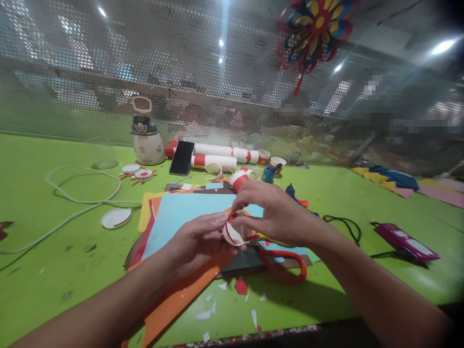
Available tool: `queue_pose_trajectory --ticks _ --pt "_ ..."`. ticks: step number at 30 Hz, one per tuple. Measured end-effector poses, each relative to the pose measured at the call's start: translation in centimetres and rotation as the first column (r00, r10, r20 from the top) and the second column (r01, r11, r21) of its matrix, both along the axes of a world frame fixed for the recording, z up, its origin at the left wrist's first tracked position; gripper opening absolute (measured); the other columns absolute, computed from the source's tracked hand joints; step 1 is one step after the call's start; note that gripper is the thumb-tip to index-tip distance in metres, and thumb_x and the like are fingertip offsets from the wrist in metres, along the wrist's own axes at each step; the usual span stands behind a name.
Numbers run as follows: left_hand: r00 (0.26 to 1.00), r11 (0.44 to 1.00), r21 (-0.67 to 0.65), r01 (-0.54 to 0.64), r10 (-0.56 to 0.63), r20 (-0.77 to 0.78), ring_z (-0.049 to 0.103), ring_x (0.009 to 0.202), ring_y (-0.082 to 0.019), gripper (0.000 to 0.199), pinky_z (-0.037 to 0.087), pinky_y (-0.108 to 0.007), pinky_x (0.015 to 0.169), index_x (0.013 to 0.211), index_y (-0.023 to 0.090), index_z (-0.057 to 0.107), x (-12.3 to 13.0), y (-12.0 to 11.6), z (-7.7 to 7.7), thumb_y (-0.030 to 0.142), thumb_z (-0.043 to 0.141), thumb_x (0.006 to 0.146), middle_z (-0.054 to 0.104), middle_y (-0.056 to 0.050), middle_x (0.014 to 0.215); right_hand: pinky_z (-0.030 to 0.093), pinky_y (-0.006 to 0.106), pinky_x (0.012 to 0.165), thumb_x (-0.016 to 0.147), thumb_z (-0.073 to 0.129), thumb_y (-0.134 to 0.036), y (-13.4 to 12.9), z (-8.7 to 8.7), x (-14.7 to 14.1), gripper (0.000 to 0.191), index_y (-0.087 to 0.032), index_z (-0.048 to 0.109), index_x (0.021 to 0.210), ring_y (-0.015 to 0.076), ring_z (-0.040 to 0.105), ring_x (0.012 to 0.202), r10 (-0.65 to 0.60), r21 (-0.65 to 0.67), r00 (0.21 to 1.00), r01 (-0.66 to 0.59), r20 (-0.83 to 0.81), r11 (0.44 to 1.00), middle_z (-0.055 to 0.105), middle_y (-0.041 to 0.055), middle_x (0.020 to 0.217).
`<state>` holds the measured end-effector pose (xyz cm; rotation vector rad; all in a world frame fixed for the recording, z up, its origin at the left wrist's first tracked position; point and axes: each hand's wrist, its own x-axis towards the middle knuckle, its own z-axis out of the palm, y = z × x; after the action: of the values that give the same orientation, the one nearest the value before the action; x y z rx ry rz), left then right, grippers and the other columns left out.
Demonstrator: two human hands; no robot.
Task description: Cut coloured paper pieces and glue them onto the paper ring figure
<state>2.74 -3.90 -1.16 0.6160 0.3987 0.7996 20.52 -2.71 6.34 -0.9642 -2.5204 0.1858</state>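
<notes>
A small white paper cup piece point(234, 235) with red strips is held between both hands above a stack of coloured paper point(188, 208). My left hand point(205, 237) cups it from the left and below, its fingers partly hidden behind it. From the right, my right hand point(268, 208) pinches at its upper rim with thumb and fingers. Just right of the piece, red-handled scissors point(286, 266) lie on the paper, their blades mostly hidden. Behind my right hand lies a red and white paper cup point(239, 179).
The green table point(72, 290) bears a phone point(181, 157), a white bottle point(148, 142), red and white rolls point(217, 163), a cable point(81, 200), a white lid point(116, 218), a blue glue bottle point(268, 174) and a purple device point(406, 240). Paper scraps point(241, 286) lie near the front edge.
</notes>
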Motion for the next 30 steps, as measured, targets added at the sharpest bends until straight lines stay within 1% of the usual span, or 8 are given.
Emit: queue_pose_trajectory --ticks 4,8,14,19,21,26,30 --pt "1.000 1.000 0.005 0.003 -0.003 -0.010 0.063 0.088 -0.024 0.024 0.047 -0.038 0.087 0.100 0.007 0.068 0.00 0.04 0.01 0.020 0.054 0.086 0.067 -0.015 0.098 0.039 0.028 0.068 0.082 0.065 -0.018 0.15 -0.11 0.05 0.006 -0.015 0.065 0.077 0.0160 0.050 0.076 -0.026 -0.005 1.000 0.026 0.009 1.000 0.059 0.0033 0.076" --pt "1.000 1.000 0.008 0.019 -0.019 0.010 0.063 0.084 -0.021 0.024 0.047 -0.034 0.082 0.100 0.007 0.068 -0.05 0.12 -0.14 0.021 0.055 0.086 0.067 -0.014 0.096 0.039 0.027 0.067 0.082 0.065 -0.017 0.18 0.07 -0.02 0.006 -0.015 0.067 0.077 0.0155 0.050 0.075 0.006 0.002 1.000 -0.006 0.018 1.000 0.058 0.0032 0.076" --pt "1.000 1.000 0.011 0.009 -0.010 0.023 0.063 0.080 -0.021 0.023 0.048 -0.034 0.080 0.098 0.008 0.068 -0.06 0.13 -0.21 0.020 0.054 0.085 0.067 -0.014 0.091 0.040 0.028 0.066 0.082 0.063 -0.015 0.22 0.15 0.09 0.007 -0.015 0.069 0.079 0.0155 0.051 0.075 0.052 0.014 0.998 -0.053 0.032 0.999 0.058 0.0041 0.077" --pt "1.000 0.999 0.032 -0.001 0.001 0.021 0.065 0.074 -0.021 0.024 0.047 -0.030 0.069 0.096 0.006 0.069 -0.04 0.26 -0.27 0.020 0.051 0.087 0.069 -0.014 0.089 0.041 0.027 0.066 0.080 0.063 -0.009 0.58 -0.20 0.02 0.009 -0.014 0.071 0.078 0.0143 0.051 0.074 0.087 0.014 0.996 -0.086 -0.010 0.996 0.059 0.0037 0.077" --pt "1.000 0.999 0.038 -0.011 0.010 0.016 0.065 0.071 -0.021 0.024 0.047 -0.030 0.067 0.093 0.006 0.069 -0.04 0.40 -0.36 0.020 0.051 0.087 0.069 -0.014 0.086 0.040 0.026 0.065 0.080 0.063 -0.009 0.71 -0.30 -0.10 0.010 -0.014 0.071 0.077 0.0141 0.050 0.074 0.099 0.021 0.995 -0.099 0.000 0.995 0.058 0.0037 0.076" --pt "1.000 0.999 0.049 -0.023 0.023 0.006 0.065 0.071 -0.023 0.025 0.047 -0.030 0.067 0.091 0.005 0.068 -0.08 0.68 -0.49 0.020 0.049 0.088 0.067 -0.013 0.082 0.038 0.028 0.064 0.082 0.060 -0.010 0.71 -0.21 -0.35 0.013 -0.014 0.071 0.076 0.0157 0.048 0.073 0.078 0.047 0.993 -0.082 0.087 0.996 0.054 0.0032 0.072" --pt "0.999 0.999 0.033 -0.039 0.039 -0.002 0.065 0.072 -0.023 0.024 0.047 -0.030 0.066 0.090 0.005 0.068 -0.12 0.71 -0.40 0.019 0.049 0.088 0.067 -0.013 0.083 0.037 0.029 0.066 0.081 0.063 -0.011 0.59 0.08 -0.07 0.009 -0.013 0.071 0.077 0.0157 0.048 0.074 0.088 0.059 0.993 -0.093 0.077 0.994 0.056 0.0038 0.074"
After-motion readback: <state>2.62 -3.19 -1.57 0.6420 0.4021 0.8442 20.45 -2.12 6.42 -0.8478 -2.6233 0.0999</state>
